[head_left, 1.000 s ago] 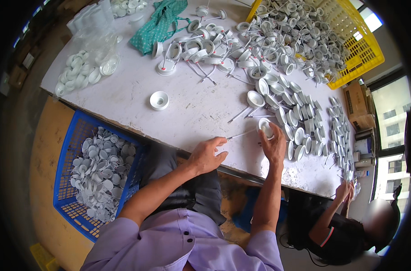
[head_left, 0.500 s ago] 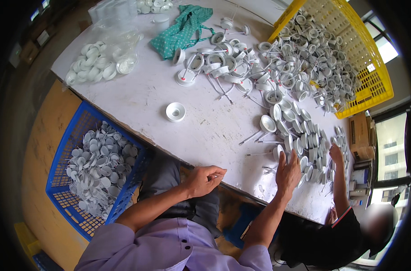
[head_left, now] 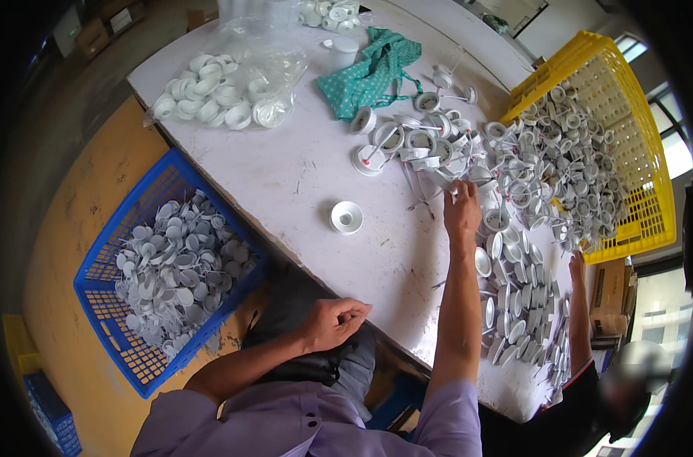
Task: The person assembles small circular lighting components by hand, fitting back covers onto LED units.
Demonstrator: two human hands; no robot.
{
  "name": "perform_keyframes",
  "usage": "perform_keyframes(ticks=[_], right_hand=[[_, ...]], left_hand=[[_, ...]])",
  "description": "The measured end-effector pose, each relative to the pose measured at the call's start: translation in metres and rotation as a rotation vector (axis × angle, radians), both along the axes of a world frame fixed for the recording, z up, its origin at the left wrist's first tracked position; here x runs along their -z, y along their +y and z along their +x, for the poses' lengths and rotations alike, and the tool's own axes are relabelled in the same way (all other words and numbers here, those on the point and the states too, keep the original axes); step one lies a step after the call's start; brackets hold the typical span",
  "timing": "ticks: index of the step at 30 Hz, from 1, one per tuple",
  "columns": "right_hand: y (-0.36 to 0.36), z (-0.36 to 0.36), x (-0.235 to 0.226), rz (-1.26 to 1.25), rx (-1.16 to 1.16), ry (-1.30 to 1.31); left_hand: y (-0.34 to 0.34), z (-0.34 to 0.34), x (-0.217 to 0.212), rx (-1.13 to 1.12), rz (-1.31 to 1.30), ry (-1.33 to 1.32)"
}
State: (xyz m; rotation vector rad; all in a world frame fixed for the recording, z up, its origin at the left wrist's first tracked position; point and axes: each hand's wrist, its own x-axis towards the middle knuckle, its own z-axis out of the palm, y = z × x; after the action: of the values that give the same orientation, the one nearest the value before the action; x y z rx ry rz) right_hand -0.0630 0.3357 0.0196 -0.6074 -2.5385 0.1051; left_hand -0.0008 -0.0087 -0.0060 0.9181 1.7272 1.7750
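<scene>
My right hand (head_left: 462, 212) reaches to the near side of a pile of white round lamp housings (head_left: 420, 140) with wires. Its fingers close on one white lamp housing (head_left: 441, 180), partly hidden by the fingertips. By the table's near edge, my left hand (head_left: 334, 324) hovers above my lap with its fingers drawn together, nothing visible in them. Between the hands and a plastic bag lies a single white ring-shaped cup (head_left: 347, 218) on the table (head_left: 285, 175). Rows of white round lamp parts (head_left: 517, 301) stand on edge to the right of my right forearm.
A yellow crate (head_left: 651, 152) lies tipped at the back right, spilling wired housings. A blue crate (head_left: 106, 255) of white disc parts stands at left. White caps in a clear bag (head_left: 274, 72) and a green dotted cloth (head_left: 377, 72) lie behind. A co-worker's arm (head_left: 579, 320) reaches in at right.
My right hand has moved forward from beside the standing rows to the wired pile and closed on a housing. My left hand stays near the table edge. The whole view has shifted.
</scene>
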Motion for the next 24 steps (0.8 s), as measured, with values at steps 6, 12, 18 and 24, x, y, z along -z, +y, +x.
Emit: perform_keyframes(ticks=[6, 12, 18, 24], right_hand=[[-0.065, 0.087, -0.019, 0.362, -0.148, 0.351], [-0.151, 0.154, -0.045, 0.316, -0.267, 0.441], [-0.204, 0.176, -0.044, 0.061, -0.339, 0.464], [-0.238, 0.182, -0.053, -0.138, -0.429, 0.403]], left_hand=[[0.026, -0.013, -0.028, -0.053, 0.017, 0.068], [0.057, 0.008, -0.048, -0.175, 0.019, 0.643], [0.045, 0.023, -0.034, -0.223, 0.085, 0.798], [0.031, 0.014, -0.019, -0.412, 0.196, 0.886]])
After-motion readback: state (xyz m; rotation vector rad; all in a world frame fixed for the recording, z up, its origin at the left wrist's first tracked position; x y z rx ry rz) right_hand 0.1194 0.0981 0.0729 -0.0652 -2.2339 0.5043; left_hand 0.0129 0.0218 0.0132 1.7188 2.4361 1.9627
